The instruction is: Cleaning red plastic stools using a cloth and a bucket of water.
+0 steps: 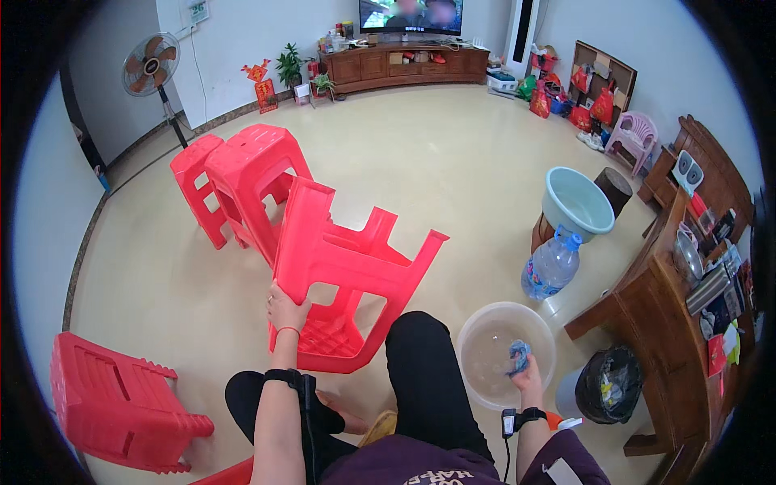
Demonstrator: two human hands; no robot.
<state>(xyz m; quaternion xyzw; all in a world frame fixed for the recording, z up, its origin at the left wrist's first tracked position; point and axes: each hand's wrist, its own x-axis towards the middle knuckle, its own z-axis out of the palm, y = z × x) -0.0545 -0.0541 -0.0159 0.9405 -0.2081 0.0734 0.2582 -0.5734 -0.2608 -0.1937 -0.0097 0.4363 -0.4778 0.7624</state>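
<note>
My left hand [287, 312] grips a leg of a red plastic stool [357, 267], which is tipped over with its legs pointing up and its seat low, in front of my knees. In my right hand [527, 377] is a bunched blue cloth [519, 357], held over or in a whitish round basin [479, 397] of cloudy water; how far the cloth is in the water I cannot tell. Two upright red stools [257, 148] [203, 145] stand close behind the tipped one.
Stacked red stools [115, 400] stand at lower left. Right of the basin are a trash bin [570, 391] with a black bag and a wooden bench [667, 339] loaded with items. A large plastic bottle [553, 264] and a light-blue basin [579, 203] stand beyond; a fan [150, 65] is at upper left.
</note>
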